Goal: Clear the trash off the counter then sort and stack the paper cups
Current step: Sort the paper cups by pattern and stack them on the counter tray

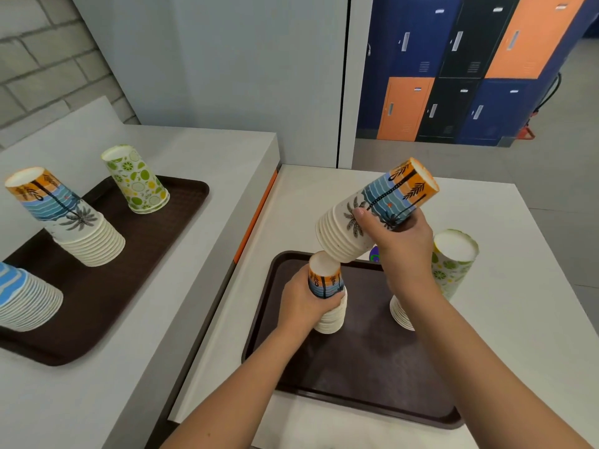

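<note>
On the left white tabletop [181, 150] lies a dark brown plastic tray [97, 306]. At its near left edge stands an upside-down stack of blue-and-white wave-print paper cups [22, 299], partly cut off by the frame. Behind it stands an inverted stack of palm-tree sunset-print paper cups [68, 218], and farther right a short inverted stack of lime-slice print paper cups [136, 179].

On the right white tabletop [534, 319] lies a second dark brown tray [356, 367]. The left hand [301, 303] is wrapped closed around a small upside-down stack of palm-print cups [327, 296] standing on this tray. The right hand [402, 241] is clenched around a tilted stack of palm-print cups [372, 212] held in the air, its open rims just above and touching the top of the small stack. Behind the right forearm stands an inverted lime-print cup stack [450, 260] near the tray's right edge; whether it rests on the tray or beside it cannot be told. Blue, black and orange metal lockers [453, 76] line the background.
</note>
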`<action>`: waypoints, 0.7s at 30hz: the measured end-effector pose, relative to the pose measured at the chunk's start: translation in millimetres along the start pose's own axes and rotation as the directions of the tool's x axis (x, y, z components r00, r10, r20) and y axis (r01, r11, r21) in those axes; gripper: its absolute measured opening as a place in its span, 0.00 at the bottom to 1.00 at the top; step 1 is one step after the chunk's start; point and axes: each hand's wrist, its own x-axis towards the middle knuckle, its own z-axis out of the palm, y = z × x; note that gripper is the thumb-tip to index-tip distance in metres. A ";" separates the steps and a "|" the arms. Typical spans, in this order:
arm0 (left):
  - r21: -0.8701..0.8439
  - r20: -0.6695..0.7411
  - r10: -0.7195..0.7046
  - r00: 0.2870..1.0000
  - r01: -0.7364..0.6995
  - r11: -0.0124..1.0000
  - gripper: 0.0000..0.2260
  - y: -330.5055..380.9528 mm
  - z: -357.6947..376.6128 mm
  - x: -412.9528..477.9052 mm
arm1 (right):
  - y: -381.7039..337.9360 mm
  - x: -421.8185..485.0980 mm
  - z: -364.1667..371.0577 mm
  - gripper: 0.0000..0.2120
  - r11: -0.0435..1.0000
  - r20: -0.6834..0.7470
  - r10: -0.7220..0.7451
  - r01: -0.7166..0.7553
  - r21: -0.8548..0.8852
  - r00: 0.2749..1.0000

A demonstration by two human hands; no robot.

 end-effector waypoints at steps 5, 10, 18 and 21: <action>-0.033 -0.051 -0.014 0.999 0.013 0.999 0.25 15.8 -14.2 1.2 | 1.2 3.4 2.9 0.15 0.997 -0.004 0.044 -0.044 0.071 0.999; -0.116 -0.090 -0.040 0.995 0.030 0.993 0.26 21.7 -24.9 4.1 | -0.3 7.5 9.3 0.15 0.986 -0.016 0.090 -0.087 0.143 0.996; -0.263 -0.277 -0.075 0.958 -0.001 0.965 0.23 28.9 -45.5 4.8 | -3.8 11.3 26.4 0.13 0.902 0.007 0.276 -0.262 0.343 0.961; -0.370 -0.371 -0.123 0.921 -0.025 0.929 0.19 29.3 -65.5 6.2 | -8.8 14.3 41.0 0.17 0.819 0.070 0.361 -0.352 0.453 0.930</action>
